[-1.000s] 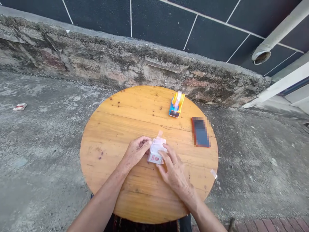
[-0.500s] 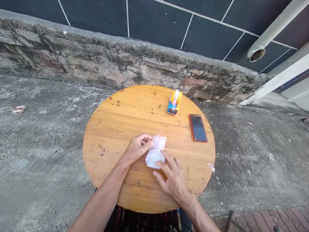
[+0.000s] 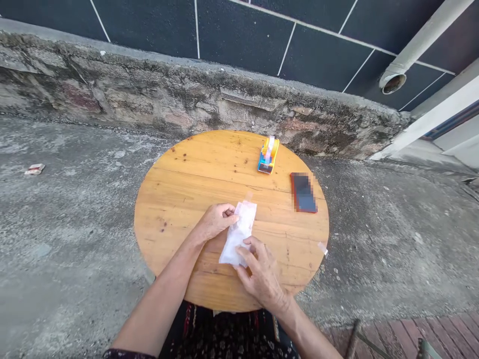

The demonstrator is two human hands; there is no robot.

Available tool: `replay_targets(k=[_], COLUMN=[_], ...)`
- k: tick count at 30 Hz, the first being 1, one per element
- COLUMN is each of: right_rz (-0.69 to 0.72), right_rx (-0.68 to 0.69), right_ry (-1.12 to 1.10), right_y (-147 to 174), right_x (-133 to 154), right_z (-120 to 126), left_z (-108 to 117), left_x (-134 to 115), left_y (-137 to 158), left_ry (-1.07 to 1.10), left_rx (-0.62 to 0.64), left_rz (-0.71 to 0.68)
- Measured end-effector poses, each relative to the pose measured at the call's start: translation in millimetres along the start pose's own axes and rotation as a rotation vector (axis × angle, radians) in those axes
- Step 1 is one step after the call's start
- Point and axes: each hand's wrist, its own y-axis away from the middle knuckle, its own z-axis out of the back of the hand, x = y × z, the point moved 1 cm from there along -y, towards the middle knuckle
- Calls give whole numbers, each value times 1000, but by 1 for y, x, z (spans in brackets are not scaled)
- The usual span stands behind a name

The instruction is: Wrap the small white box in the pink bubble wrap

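Note:
A thin, soft white packet [image 3: 239, 232] lies lengthwise on the round wooden table [image 3: 179, 199], its lower end towards me. My left hand [image 3: 219, 219] is at the packet's upper left edge, thumb and curled fingers closed on it. Over the lower right part bends my right hand [image 3: 260, 271], its fingertips on the packet and its thumb at the bottom edge. What is inside the packet, if anything, cannot be seen. A short strip of clear tape [image 3: 248, 196] shows just beyond the packet's top end.
A yellow and blue tape dispenser [image 3: 268, 155] stands at the table's far side. Right of it lies a phone [image 3: 304, 192] with a red edge, partly blurred. A piece of tape [image 3: 322, 249] hangs at the right rim. Behind the table runs a low stone ledge [image 3: 168, 99].
The packet's lower part has opened out towards me, so it looks longer and the printed patch no longer shows. My right hand's fingers have closed in on it; my left stays near the upper edge.

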Motion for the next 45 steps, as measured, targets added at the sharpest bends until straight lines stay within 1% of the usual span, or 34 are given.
replay_targets(k=[4, 7, 10, 15, 19, 22, 24, 26, 28, 30, 33, 36, 38, 40, 45], right_rz=[-65, -48, -20, -70, -72, -93, -138, -207, -255, -284, -321, -369, -386, -391, -436], right_rx=[-19, -23, -46, -74, -98, -143, -179, -206, -177, -92, 41, 122, 146, 133, -9], right_ry=[-8, 16, 24, 5, -7, -113, -189, -216, -151, 2, 240, 366, 376, 337, 133], right_y=[10, 13, 9, -8, -14, -14, -19, -31, -50, -72, -101, -117, -117, -112, -89], right_x=[3, 1, -6, -20, -24, -29, -35, -40, -42, -38, -30, -27, -30, -37, -57], right_z=[-7, -10, -11, -7, 11, 32, 45, 55, 59, 58, 50, 42, 40, 41, 47], left_z=[-2, -5, -10, -20, -24, -22, -20, -19, -19, -21, -24, -27, -27, -27, -25], left_x=[-3, -7, -11, -11, -8, -5, -3, -1, 0, 1, 1, 1, 1, 1, 3], left_y=[1, 3, 1, -21, -39, -43, -43, -42, -42, -43, -45, -45, -45, -44, -44], left_ry=[1, 29, 62, 114, 153, 185, 212, 242, 273, 299, 326, 344, 350, 352, 348], left_rx=[-4, 1, -5, -68, -108, -104, -95, -90, -89, -87, -84, -97, -112, -124, -143], left_rz=[8, 29, 57, 74, 79, 80, 78, 74, 67, 54, 30, 8, 1, 1, 20])
